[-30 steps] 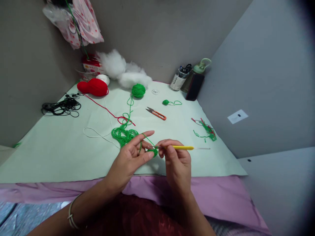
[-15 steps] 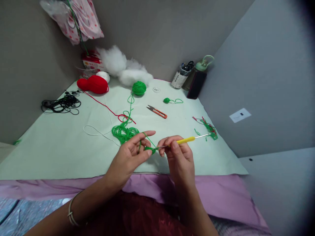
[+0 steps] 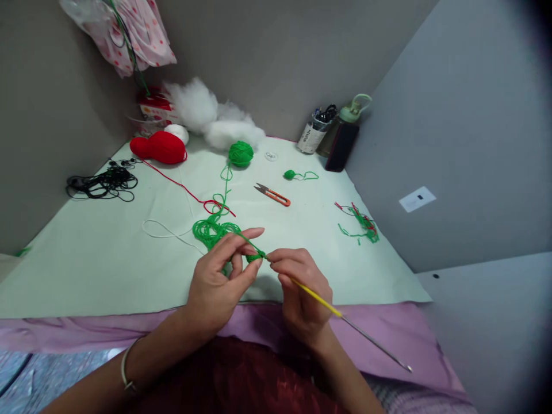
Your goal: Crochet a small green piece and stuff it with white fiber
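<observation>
From where I stand, the lettering here is hard to make out: the pale label on the cup (image 3: 311, 138) at the back carries dark characters too small to read for sure, and the print on the red and white box (image 3: 157, 109) in the far left corner is just as unclear. A little round disc (image 3: 271, 156) near the ball of green yarn (image 3: 240, 154) bears a dark mark I can't decipher.

The crochet hook (image 3: 317, 298) sits in the right hand (image 3: 304, 287), above the near edge of the table cover (image 3: 107, 259). Its long axis runs on a slant, from the fingertips at upper left down to lower right. The yellow handle comes out below the fingers, and the bare metal end beyond it points down and to the right, showing against the pink cloth (image 3: 388, 333). The opposite end is hidden at the fingertips, beside the small green crochet piece (image 3: 253, 259).

That right hand is curled round the handle, its fingertips drawn together. The left hand (image 3: 218, 282) pinches the green crochet piece between thumb and fingers, index finger stretched out with a green strand by it. Just behind that hand lies a loose heap of green yarn (image 3: 209, 230), with orange-handled snips (image 3: 278, 198) farther back
</observation>
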